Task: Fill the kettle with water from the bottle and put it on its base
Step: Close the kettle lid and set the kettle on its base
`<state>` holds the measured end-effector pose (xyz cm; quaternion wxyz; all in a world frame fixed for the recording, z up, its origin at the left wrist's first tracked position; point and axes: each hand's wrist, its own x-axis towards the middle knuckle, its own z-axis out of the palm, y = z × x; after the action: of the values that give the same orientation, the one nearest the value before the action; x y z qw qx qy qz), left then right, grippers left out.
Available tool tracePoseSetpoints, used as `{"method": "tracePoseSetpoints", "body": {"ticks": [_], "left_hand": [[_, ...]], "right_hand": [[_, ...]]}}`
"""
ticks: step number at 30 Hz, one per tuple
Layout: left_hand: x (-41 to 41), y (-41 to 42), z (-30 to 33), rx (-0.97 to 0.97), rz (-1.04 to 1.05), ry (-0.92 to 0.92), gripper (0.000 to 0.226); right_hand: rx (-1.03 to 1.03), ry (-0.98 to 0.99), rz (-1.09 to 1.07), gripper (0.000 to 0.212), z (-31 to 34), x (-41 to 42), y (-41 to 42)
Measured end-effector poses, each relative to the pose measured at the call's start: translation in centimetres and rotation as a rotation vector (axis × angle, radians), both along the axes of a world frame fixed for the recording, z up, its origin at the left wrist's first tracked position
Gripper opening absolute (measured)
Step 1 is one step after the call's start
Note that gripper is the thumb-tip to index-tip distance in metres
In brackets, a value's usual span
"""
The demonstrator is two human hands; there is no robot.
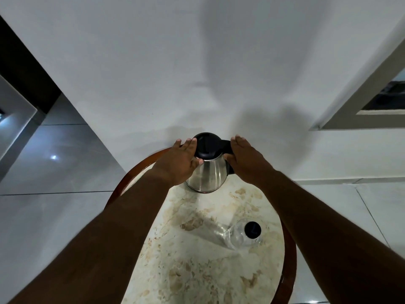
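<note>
Kettle of shiny steel with a black lid stands upright at the far edge of the round marble-patterned counter, close to the white wall. Both hands flank it. The left hand lies against the kettle's left side, fingers spread and reaching to the lid's rim, thumb on the steel body. The right hand rests flat with fingers extended over the black handle on the kettle's right side; whether it actually grips the handle cannot be told. A clear bottle with a black cap stands on the near right part of the counter, well apart from the kettle. The counter has a reddish wooden rim. The kettle's base cannot be made out.
</note>
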<state>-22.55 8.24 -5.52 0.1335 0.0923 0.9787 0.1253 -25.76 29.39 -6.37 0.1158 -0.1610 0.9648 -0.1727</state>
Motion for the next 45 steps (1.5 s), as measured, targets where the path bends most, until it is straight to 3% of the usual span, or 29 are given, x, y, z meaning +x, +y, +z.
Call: {"method": "tracePoseSetpoints", "body": {"ticks": [7, 28, 38, 45], "left_hand": [[-0.2, 0.5, 1.2, -0.199, -0.094, 0.020, 0.065], [-0.3, -0.5, -2.3, 0.064, -0.025, 0.087, 0.064], [3.8, -2.8, -0.2, -0.043, -0.003, 0.044, 0.091], [8.7, -5.0, 5.2, -0.060, 0.082, -0.001, 0.104]], "right_hand": [[-0.013, -0.025, -0.016, 0.060, 0.2, 0.1, 0.1], [-0.062, 0.082, -0.031, 0.064, -1.3, 0.3, -0.1], [-0.102, 0.032, -0.055, 0.071, 1.1, 3.3, 0.1], [-0.010, 0.036, -0.084, 0.078, 5.8, 7.4, 1.9]]}}
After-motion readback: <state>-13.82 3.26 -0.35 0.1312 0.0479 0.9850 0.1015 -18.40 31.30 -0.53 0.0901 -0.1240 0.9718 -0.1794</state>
